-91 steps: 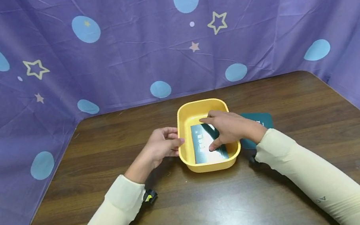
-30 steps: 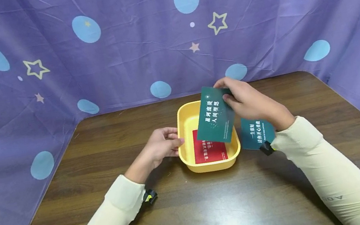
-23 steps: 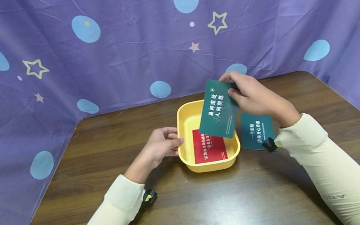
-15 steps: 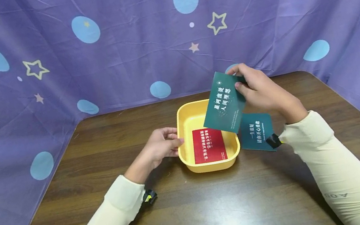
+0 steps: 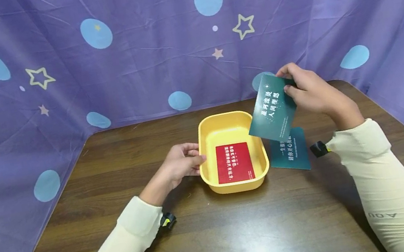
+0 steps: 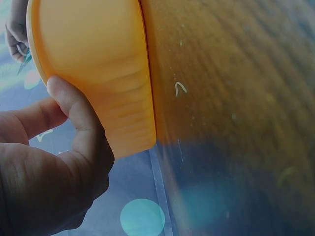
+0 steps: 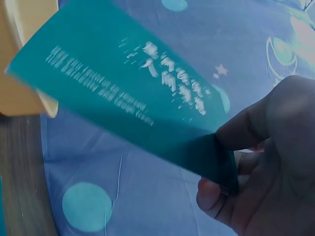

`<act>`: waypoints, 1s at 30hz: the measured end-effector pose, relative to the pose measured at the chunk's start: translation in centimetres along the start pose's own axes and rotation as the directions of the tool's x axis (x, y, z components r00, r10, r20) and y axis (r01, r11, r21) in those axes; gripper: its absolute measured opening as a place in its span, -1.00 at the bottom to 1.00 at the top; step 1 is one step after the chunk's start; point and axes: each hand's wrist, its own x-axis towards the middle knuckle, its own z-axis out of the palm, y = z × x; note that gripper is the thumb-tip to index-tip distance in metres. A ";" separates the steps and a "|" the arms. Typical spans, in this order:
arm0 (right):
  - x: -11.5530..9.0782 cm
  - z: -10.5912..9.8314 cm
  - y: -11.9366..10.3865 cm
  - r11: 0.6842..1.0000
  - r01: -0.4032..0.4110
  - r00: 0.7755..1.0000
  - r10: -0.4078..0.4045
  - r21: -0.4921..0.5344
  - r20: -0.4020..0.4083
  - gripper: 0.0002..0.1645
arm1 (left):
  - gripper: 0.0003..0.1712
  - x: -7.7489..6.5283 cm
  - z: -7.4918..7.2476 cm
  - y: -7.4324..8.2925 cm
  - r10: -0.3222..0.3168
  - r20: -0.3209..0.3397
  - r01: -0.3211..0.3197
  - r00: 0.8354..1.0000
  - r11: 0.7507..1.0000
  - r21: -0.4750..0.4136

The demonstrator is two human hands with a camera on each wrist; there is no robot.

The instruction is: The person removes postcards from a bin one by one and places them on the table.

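Observation:
My right hand (image 5: 311,91) pinches a green card (image 5: 271,107) with white printed characters by its upper right corner. The card is tilted and raised above the table. In the right wrist view, the thumb lies on one face of the green card (image 7: 123,93) and the fingers are behind it. My left hand (image 5: 184,160) holds the left side of a yellow plastic tray (image 5: 237,188), thumb at the rim and fingers against the outer wall. In the left wrist view, a fingertip sits at the rim of the tray (image 6: 98,49). A red card (image 5: 234,163) lies flat inside the tray.
A second, teal card (image 5: 292,155) lies on the table right of the tray, partly overlapped by the raised card. Brown wooden table (image 5: 222,239) lies beneath. A purple curtain (image 5: 136,74) with stars and blue dots stands behind it.
My right hand has lifted the green card out of the tray and carried it up and right, uncovering the red card. The left hand stays on the tray.

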 end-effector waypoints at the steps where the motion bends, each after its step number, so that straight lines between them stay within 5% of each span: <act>1: 0.0 -0.2 0.2 1.000 -0.014 1.000 0.014 -0.003 0.007 -0.62 | -0.43 0.0 0.0 0.0 0.000 -0.001 0.000 1.000 1.000 -0.001; 30: 0.6 1.0 5.7 0.982 -0.169 0.970 0.180 -0.079 0.160 -0.67 | -0.44 -0.1 0.0 0.2 -0.003 -0.001 0.003 1.000 1.000 0.004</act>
